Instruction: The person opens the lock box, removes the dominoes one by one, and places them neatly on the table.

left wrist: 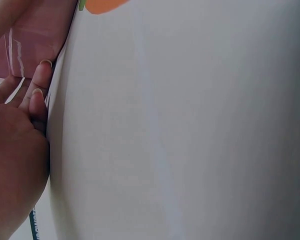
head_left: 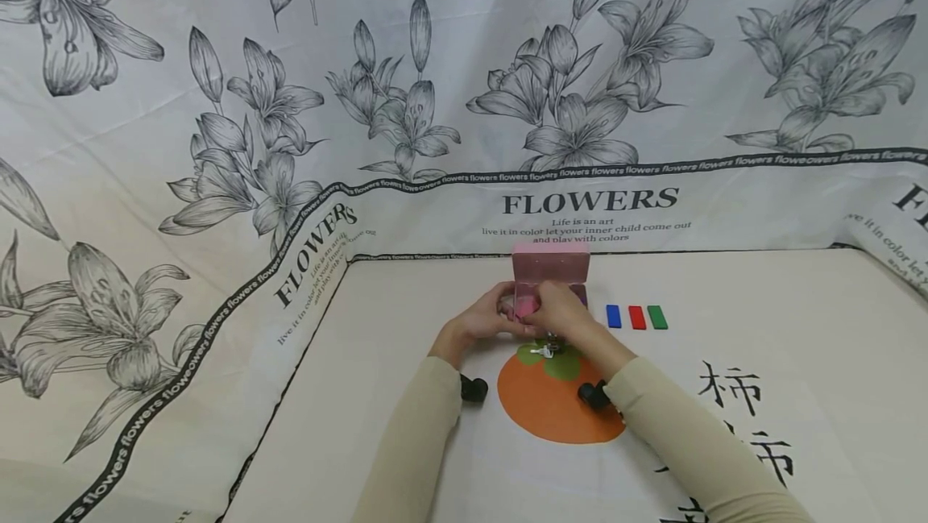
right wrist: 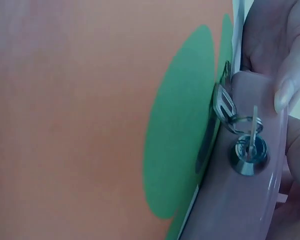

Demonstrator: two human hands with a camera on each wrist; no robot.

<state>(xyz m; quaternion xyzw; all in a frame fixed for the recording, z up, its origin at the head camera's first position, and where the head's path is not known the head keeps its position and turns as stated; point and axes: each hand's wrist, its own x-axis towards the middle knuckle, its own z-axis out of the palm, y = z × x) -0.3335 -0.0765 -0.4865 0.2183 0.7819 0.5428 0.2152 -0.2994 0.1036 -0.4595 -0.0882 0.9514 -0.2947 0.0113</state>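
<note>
Blue block (head_left: pixel 613 316), red block (head_left: pixel 637 317), green block (head_left: pixel 657 317): lying flat in row toward far edge of desk (head_left: pixel 797 297), narrow gaps between. Flat on desk: orange fruit picture (head_left: pixel 540 406) with green leaves (right wrist: pixel 182 130) on top, partly covered. Right of it: black Chinese characters (head_left: pixel 743 388) in column, some blocked from view. Behind and at left: white cloth (head_left: pixel 449 47) with line-drawn lilies (head_left: pixel 271 92), black band (head_left: pixel 507 177) repeating "flowers", bold "FLOWERS" heading (head_left: pixel 590 201), smaller text lines (head_left: pixel 587 226) underneath.
</note>
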